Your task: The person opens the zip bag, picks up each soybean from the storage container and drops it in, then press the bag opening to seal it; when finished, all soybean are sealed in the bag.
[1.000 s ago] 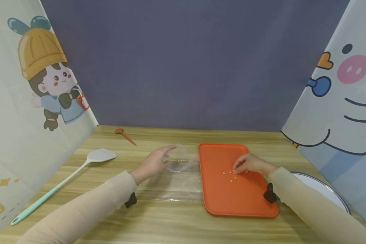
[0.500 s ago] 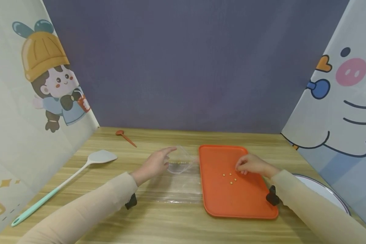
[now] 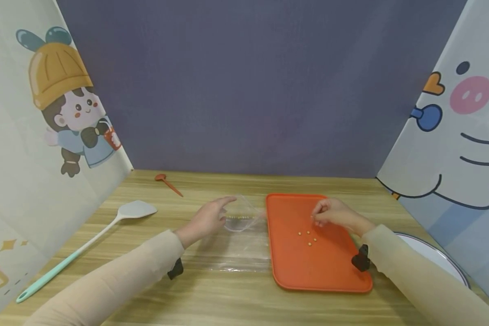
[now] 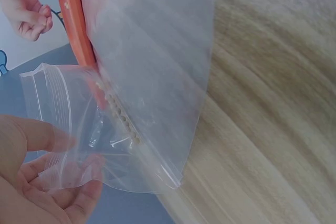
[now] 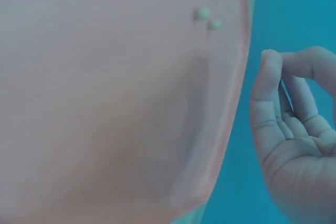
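Tray's (image 3: 309,276) closest, bag (image 3: 240,251) lying just beside it on the table (image 3: 187,299), then four loose beans (image 3: 309,244) on the tray, left hand (image 3: 203,219) half-curled and gripping the bag's mouth, right hand (image 3: 332,213) over the tray pinching what looks like one more bean, and a spoon (image 3: 170,186) way at the back.

**Cams: one wide, two close**

Head cam looks forward and down from above your side of the table (image 3: 195,299), wide, covering both your left hand (image 3: 205,217) and right hand (image 3: 334,215). Left wrist: close on the bag (image 4: 152,61), rolled, facing the tray (image 3: 309,269) and your right hand. Right wrist: close on the tray. All three share the tray's pellets (image 3: 309,244).
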The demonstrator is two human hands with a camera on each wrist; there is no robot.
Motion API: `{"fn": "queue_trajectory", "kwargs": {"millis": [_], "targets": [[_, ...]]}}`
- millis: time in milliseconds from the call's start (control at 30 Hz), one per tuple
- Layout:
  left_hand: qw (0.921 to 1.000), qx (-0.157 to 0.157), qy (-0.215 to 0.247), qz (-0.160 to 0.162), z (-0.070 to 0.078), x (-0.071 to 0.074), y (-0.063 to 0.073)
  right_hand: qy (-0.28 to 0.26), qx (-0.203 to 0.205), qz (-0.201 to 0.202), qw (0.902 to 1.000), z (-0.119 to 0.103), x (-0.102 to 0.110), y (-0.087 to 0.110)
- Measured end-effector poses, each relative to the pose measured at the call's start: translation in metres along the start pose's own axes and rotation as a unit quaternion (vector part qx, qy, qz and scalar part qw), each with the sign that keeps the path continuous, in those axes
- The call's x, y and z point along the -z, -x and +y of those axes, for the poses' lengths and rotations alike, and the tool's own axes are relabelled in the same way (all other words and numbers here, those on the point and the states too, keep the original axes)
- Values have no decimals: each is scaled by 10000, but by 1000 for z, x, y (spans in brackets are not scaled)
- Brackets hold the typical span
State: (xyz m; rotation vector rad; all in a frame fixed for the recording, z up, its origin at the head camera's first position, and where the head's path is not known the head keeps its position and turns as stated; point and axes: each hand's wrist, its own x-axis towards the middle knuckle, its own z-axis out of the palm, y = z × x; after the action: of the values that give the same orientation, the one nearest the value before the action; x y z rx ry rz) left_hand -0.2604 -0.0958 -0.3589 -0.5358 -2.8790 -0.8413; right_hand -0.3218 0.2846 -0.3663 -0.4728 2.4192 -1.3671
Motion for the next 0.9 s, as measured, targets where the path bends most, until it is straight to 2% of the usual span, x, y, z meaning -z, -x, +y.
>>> {"fn": "queue_trajectory", "kwargs": {"millis": [267, 600, 900], "targets": [[9999, 85, 89, 40, 2, 0, 0, -213, 258, -303, 9990, -19, -9, -8], [9999, 40, -104, 15, 5, 1, 0, -93, 261, -122, 9995, -54, -37, -22], [9998, -141, -154, 19, 4, 2, 0, -292, 574, -106, 9979, -88, -73, -42]]}}
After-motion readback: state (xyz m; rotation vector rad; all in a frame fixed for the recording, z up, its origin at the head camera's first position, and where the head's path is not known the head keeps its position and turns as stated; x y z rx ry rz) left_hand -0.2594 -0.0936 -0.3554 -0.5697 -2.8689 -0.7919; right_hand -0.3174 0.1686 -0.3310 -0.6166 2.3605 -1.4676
